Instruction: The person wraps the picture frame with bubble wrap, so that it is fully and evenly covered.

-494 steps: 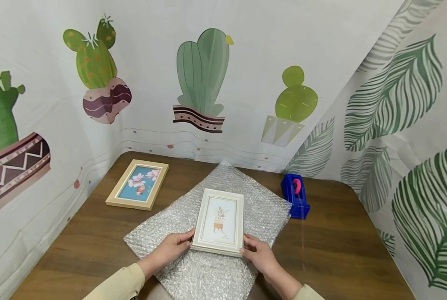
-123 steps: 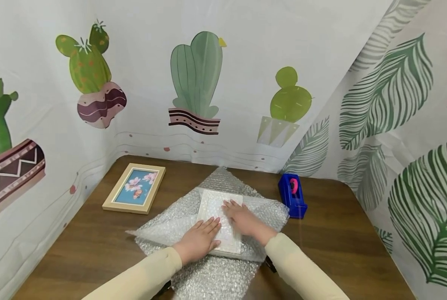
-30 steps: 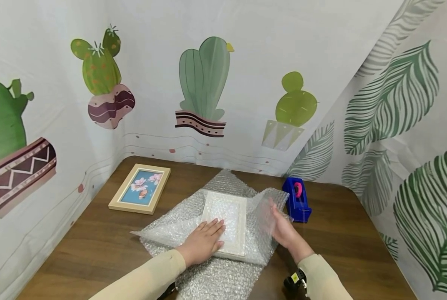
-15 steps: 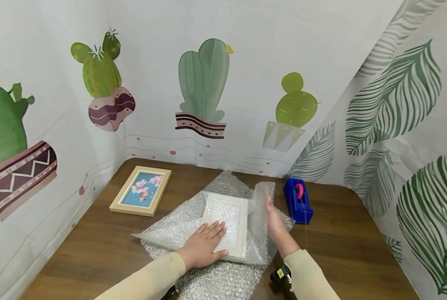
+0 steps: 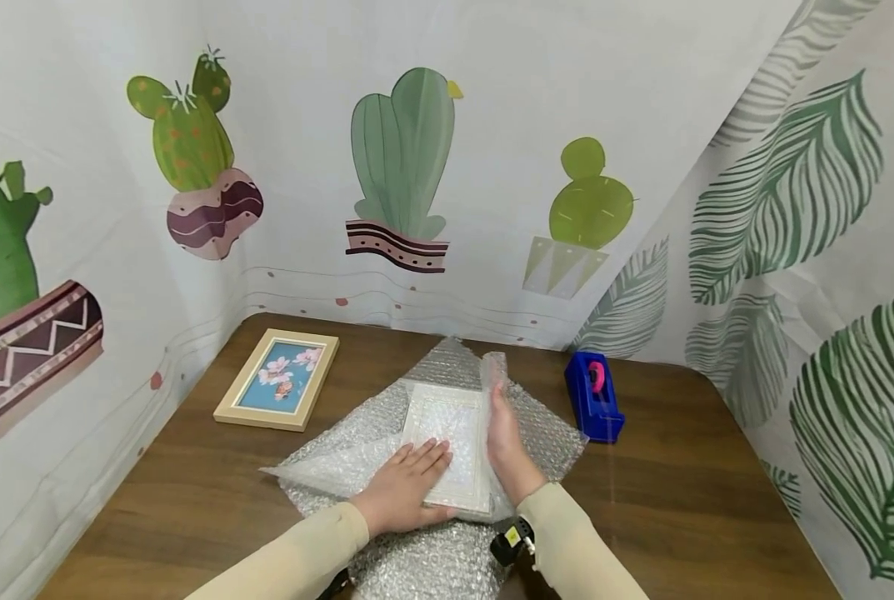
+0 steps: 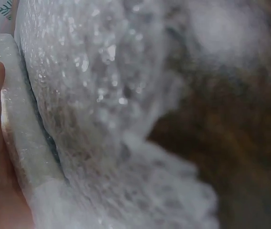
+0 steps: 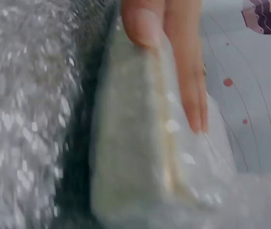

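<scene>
A white picture frame [image 5: 450, 417] lies on the bubble wrap sheet [image 5: 432, 554], with a layer of clear wrap over its face. My left hand [image 5: 402, 492] rests flat on the frame's lower left, fingers straight and spread, the thumb along its near edge. The right hand [image 5: 508, 437] stands on edge at the frame's right side, fingers straight and pointing away, against an upright flap of wrap [image 5: 494, 371]. In the right wrist view, fingers [image 7: 185, 62] lie on the wrapped face. The left wrist view shows the frame's wrapped side [image 6: 27, 129] beside a thumb.
A light wood frame [image 5: 277, 379] with a pink blossom picture lies at the back left of the brown table [image 5: 679, 500]. At the back right stands a blue tape dispenser [image 5: 595, 400] with a pink core. A cactus-print cloth [image 5: 491, 167] hangs behind the table.
The right hand has swung the wrap's right flap up and leftward to the frame's right edge. My left hand has stayed flat on the frame. Earlier still, the frame lay uncovered between both hands.
</scene>
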